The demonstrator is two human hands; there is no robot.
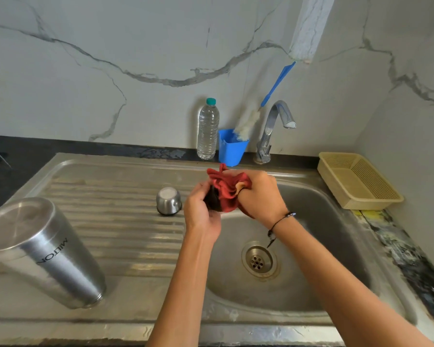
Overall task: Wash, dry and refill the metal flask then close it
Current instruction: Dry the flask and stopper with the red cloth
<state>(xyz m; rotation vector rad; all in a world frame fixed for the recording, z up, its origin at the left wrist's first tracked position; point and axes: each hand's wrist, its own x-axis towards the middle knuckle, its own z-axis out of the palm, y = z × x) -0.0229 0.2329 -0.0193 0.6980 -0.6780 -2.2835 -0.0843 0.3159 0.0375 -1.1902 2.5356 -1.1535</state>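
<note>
Metal flask (pixel 43 251) upside down on drainboard, axis tilted, left grip (pixel 202 216) and right grip (pixel 259 196) clutching red cloth (pixel 227 191)

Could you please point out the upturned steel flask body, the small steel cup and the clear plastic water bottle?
Upturned steel flask body (pixel 48 256): head view, its brushed side wall.
Small steel cup (pixel 168 201): head view, its rounded side.
Clear plastic water bottle (pixel 207 131): head view, its ribbed middle.

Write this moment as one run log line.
step: drying | left hand: holds small black part | right hand: rubs red cloth | steel flask: inverted on drainboard
</note>
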